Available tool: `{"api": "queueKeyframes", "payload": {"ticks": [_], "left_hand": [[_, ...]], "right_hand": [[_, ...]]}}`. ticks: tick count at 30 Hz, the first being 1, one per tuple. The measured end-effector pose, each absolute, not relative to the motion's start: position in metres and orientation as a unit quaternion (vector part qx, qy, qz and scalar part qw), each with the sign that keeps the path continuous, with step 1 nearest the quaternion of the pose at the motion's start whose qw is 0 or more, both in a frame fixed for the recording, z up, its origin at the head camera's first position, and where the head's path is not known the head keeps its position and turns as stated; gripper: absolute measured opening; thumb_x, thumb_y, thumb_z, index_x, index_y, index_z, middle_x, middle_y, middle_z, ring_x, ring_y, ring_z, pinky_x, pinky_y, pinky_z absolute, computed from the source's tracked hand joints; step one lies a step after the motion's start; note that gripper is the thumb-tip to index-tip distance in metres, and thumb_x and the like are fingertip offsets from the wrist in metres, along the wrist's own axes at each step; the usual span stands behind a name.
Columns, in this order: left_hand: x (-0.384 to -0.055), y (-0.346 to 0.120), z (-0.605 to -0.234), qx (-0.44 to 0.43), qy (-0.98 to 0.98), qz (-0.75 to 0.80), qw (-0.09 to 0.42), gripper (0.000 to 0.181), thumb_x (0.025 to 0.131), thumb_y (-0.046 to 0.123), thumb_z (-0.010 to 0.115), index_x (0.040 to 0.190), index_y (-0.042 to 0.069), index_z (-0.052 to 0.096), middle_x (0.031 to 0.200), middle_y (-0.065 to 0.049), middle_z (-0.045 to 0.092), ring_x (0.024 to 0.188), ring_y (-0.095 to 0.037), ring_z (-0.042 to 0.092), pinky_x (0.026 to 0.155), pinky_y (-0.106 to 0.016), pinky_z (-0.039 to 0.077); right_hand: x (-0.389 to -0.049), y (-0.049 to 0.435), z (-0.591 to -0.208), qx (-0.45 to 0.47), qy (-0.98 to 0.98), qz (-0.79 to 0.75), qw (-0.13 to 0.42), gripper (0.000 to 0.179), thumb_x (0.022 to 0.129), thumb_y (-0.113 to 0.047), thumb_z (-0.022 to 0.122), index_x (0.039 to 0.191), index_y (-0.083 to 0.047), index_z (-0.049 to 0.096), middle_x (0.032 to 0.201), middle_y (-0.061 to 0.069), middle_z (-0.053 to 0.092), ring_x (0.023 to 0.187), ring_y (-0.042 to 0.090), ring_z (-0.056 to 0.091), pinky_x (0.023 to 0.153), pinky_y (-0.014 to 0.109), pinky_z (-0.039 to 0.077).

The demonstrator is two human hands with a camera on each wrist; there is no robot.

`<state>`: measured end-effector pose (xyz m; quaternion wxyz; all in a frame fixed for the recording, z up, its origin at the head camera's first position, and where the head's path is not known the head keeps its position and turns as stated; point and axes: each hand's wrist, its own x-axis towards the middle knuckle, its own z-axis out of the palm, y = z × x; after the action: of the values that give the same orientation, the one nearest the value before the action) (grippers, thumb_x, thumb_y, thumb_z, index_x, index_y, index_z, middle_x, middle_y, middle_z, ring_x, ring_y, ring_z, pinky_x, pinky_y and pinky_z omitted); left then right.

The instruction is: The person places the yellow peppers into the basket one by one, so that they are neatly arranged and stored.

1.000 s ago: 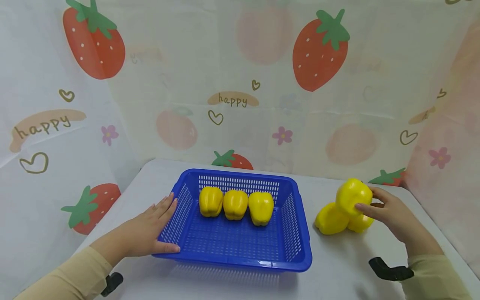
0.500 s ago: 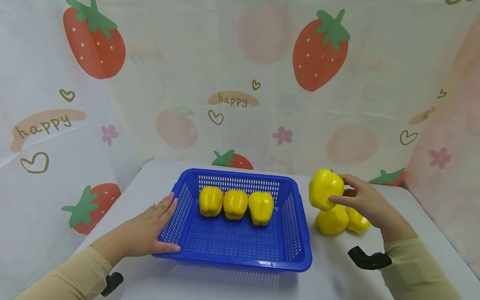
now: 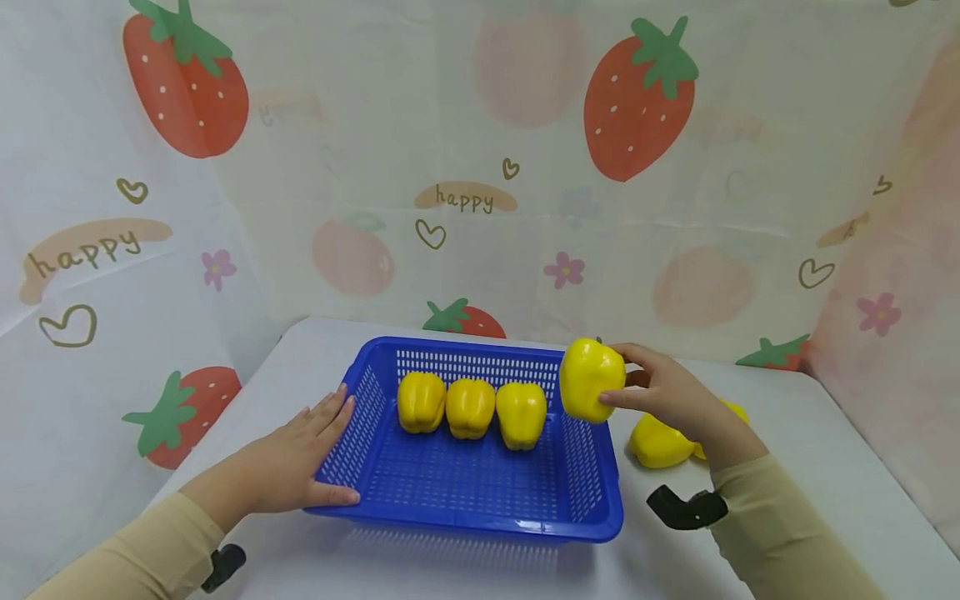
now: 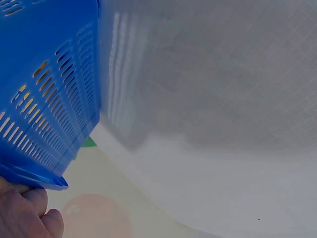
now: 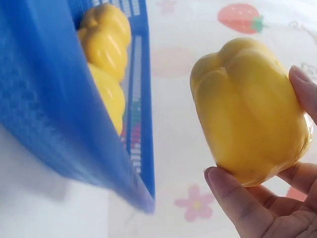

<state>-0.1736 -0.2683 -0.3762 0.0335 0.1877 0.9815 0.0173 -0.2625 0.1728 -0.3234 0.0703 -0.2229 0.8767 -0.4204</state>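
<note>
My right hand (image 3: 667,396) grips a yellow bell pepper (image 3: 591,379) between thumb and fingers, holding it over the right rim of a blue plastic basket (image 3: 465,527). In the right wrist view the held pepper (image 5: 252,114) shows its lobed end, apart from the basket wall. Three yellow peppers stand in a row along the basket's back: a left pepper (image 3: 422,404), a middle pepper (image 3: 470,409) and a right pepper (image 3: 522,417). My left hand (image 3: 288,467) rests on the basket's left rim, fingers extended. In the left wrist view the slotted basket wall (image 4: 49,109) shows beside its fingers.
Right of the basket, a yellow pepper (image 3: 660,443) lies on the white table (image 3: 810,433), with more yellow behind my right forearm, mostly hidden. A printed cloth (image 3: 465,108) with strawberries hangs behind and beside the table.
My right hand has carried the pepper leftward from above the peppers on the table to the basket's right rim. My left hand and the basket have stayed in place.
</note>
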Motion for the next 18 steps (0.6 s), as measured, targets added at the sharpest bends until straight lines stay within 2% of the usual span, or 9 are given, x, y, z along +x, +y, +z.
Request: {"api": "queueKeyframes", "payload": {"ticks": [12, 18], "left_hand": [[-0.174, -0.269, -0.377, 0.19, 0.981, 0.014, 0.031, 0.111, 0.062, 0.078, 0.041, 0.139, 0.006, 0.008, 0.145, -0.011, -0.002, 0.131, -0.026, 0.005, 0.101, -0.048, 0.015], [-0.173, -0.268, -0.375, 0.19, 0.981, 0.013, 0.032, 0.111, 0.062, 0.079, 0.039, 0.139, 0.006, 0.008, 0.145, -0.011, -0.001, 0.131, -0.026, 0.005, 0.101, -0.048, 0.016]], "right_hand": [[-0.263, 0.126, -0.323, -0.267, 0.861, -0.422, 0.095, 0.061, 0.067, -0.044, 0.07, 0.12, -0.027, 0.046, 0.109, -0.005, 0.052, 0.091, 0.019, 0.054, 0.078, 0.035, 0.047], [-0.264, 0.111, -0.321, -0.286, 0.861, -0.408, 0.097, 0.064, 0.067, -0.044, 0.07, 0.123, -0.023, 0.045, 0.111, -0.004, 0.051, 0.09, 0.02, 0.054, 0.076, 0.033, 0.048]]}}
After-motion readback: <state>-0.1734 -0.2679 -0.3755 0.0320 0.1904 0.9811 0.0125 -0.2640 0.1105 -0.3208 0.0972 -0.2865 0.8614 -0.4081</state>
